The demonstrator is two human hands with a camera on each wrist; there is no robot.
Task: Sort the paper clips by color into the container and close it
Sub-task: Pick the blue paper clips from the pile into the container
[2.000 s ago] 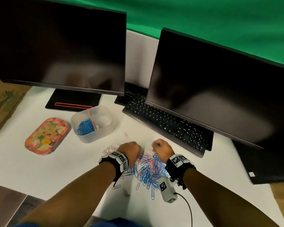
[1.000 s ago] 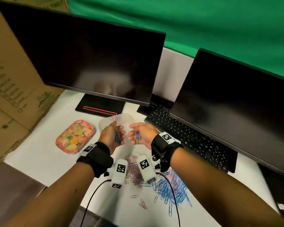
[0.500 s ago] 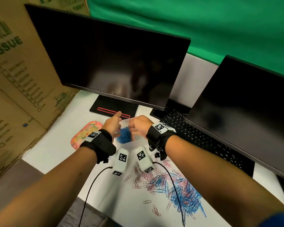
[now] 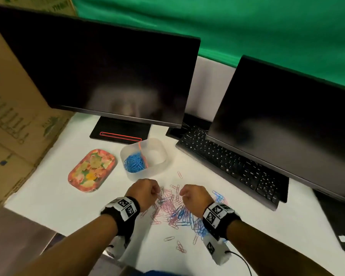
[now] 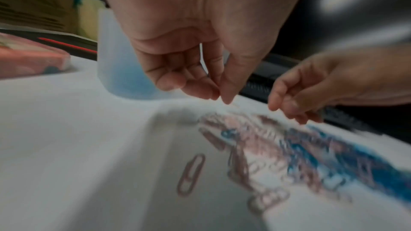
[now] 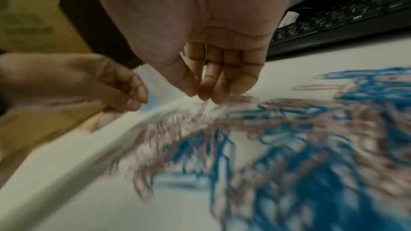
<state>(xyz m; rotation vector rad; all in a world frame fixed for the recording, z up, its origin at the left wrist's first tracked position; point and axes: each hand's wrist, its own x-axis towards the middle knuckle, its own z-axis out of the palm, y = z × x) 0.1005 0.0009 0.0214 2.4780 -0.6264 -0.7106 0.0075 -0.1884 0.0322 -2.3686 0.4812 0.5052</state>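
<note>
A translucent container [image 4: 161,156] stands on the white table, split by an orange divider [image 4: 142,154]. Blue paper clips [image 4: 134,163] fill its left compartment, and the right compartment looks bare. The floral lid [image 4: 92,170] lies to its left. A mixed pile of pink and blue paper clips [image 4: 177,211] lies in front of it. My left hand [image 4: 147,192] hovers over the pile's left edge, fingers loosely curled with the thumb near the fingertips [image 5: 213,92]; I see no clip in it. My right hand [image 4: 193,196] hangs over the pile's far side, fingertips [image 6: 208,94] just above pink clips, holding nothing I can see.
Two dark monitors [image 4: 100,76] stand behind the container, with a black keyboard [image 4: 227,166] at the right under the second screen. Cardboard boxes [image 4: 12,126] line the left. A few stray clips [image 4: 179,247] lie near the table's front edge.
Both hands have pulled back from over the container and dropped to the clip pile. The blue clips they carried are gone from the fingers.
</note>
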